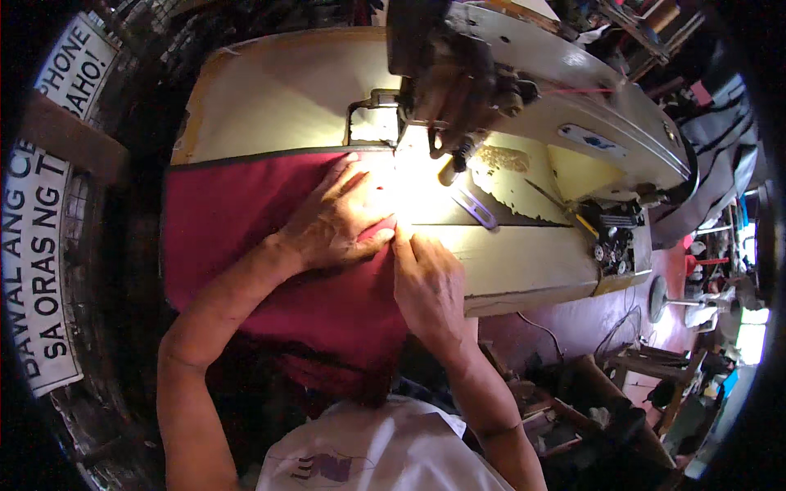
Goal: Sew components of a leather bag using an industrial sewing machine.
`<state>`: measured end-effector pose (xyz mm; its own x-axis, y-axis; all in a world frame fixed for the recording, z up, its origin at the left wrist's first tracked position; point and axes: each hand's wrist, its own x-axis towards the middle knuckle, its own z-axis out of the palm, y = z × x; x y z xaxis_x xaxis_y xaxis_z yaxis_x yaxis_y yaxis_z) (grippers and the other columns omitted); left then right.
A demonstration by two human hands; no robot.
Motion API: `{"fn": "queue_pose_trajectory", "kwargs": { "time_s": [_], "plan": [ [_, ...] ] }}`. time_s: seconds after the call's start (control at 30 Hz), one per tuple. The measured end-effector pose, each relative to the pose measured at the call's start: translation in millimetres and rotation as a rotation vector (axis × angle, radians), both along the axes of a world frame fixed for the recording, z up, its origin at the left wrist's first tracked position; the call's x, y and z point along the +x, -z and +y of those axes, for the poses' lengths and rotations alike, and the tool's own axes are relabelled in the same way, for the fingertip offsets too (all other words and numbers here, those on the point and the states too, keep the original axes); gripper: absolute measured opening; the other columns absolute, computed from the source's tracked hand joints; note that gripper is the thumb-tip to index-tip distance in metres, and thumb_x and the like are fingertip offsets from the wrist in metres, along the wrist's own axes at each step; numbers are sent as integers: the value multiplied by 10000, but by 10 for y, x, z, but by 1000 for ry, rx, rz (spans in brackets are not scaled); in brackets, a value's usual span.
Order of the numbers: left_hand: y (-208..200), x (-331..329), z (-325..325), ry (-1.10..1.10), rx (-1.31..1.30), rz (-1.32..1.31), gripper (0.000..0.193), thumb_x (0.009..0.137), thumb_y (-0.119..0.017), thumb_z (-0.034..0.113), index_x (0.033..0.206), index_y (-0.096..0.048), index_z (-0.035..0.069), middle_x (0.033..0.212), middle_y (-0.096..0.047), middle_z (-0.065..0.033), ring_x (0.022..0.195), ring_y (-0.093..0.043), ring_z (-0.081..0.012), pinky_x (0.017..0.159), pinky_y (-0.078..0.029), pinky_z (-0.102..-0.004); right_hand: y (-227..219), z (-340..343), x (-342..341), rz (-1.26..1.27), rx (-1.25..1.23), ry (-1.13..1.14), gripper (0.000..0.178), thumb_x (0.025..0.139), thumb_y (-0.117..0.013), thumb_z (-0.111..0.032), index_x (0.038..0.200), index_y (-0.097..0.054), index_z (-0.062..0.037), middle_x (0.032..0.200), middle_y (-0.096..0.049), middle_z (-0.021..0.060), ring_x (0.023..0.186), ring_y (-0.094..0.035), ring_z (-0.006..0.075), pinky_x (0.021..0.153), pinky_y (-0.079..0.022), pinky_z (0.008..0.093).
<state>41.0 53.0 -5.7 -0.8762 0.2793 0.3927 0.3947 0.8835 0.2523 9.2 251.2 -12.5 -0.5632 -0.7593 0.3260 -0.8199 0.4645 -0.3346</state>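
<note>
A maroon cloth [237, 204] with a dark edge lies over the left part of the sewing machine bed and hangs off its near side. My left hand [340, 217] rests on it with fingers stretched toward the needle area. A bit of the cloth bulges between its thumb and fingers. My right hand [430, 278] is closed at the cloth's right edge, thumb and finger pinched close to the left thumb. Just beyond both hands stands the dark head of the sewing machine [458, 90]. Bright lamp glare hides the needle area and some fingertips.
Purple thread snips [475, 208] lie on the bed right of the needle area. Farther right are a yellow-handled screwdriver [583, 222] and a group of metal bobbins [614, 250]. Signs [49, 270] stand at the left. Wooden pieces [647, 364] clutter the floor at lower right.
</note>
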Motion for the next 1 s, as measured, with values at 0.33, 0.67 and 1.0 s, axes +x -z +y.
{"fn": "queue_pose_trajectory", "kwargs": {
  "time_s": [0.33, 0.67, 1.0],
  "plan": [
    [12, -150, -63, -19, 77, 0, 313, 815, -670, 269, 1070, -681, 88, 1173, -605, -115, 1202, -515, -318, 1129, -355, -525, 16, -101, -128, 27, -45, 47, 407, 793, -598, 2, 1199, -625, 22, 872, -637, 129, 759, -640, 303, 676, -518, 408],
    [52, -283, -233, 68, 52, 61, 271, 773, -729, 203, 1018, -711, 89, 1134, -634, -87, 1173, -548, -321, 1067, -428, -573, -9, -221, -245, -23, -10, 75, 396, 794, -584, 9, 1188, -620, 12, 922, -661, 144, 751, -659, 322, 642, -534, 405],
    [64, -422, -363, 62, 5, 105, 238, 777, -756, 202, 988, -703, 106, 1090, -635, -89, 1149, -584, -333, 1024, -462, -585, 16, -380, -343, -15, -46, 138, 331, 846, -580, -28, 1173, -620, 4, 1001, -666, 190, 815, -662, 356, 708, -547, 421]
  ]
}}
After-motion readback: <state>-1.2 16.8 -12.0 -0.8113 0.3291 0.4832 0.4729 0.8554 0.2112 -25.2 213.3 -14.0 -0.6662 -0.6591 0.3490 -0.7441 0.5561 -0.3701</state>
